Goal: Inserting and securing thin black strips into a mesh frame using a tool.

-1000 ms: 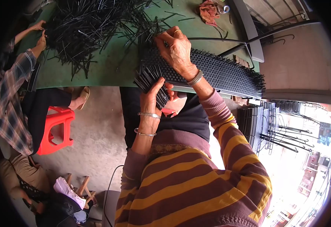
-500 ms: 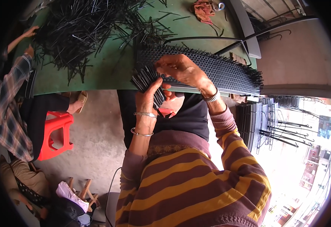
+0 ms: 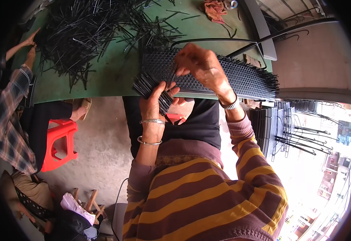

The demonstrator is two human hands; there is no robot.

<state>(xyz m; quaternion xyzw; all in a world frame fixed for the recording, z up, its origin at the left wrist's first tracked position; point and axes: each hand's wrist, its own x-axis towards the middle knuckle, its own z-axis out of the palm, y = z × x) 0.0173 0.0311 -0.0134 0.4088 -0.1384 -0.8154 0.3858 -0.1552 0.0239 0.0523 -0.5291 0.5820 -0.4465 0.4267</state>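
Observation:
My left hand [image 3: 153,100], with two metal bangles on the wrist, is closed round a bundle of thin black rods [image 3: 144,85] at the table's near edge. Just to its right and above, my right hand [image 3: 203,66] has its fingers pinched together, with what looks like one thin black rod [image 3: 174,74] hanging down from them; motion blurs the fingertips. Beneath the right hand lies a long black perforated panel [image 3: 239,76], full of small round holes. Short black rods stand along its far edge and crowd its right end [image 3: 270,82].
A large heap of loose black rods [image 3: 83,36] covers the green table [image 3: 51,90] at the far left. A co-worker's hands [image 3: 31,42] touch the heap. A red stool [image 3: 59,144] stands left. Bent black bars [image 3: 239,50] cross behind the panel; an orange cloth [image 3: 215,11] lies beyond.
My right hand has lifted up and right, away from the bundle, its fingers still pinched. The left hand and bundle have shifted slightly left and down.

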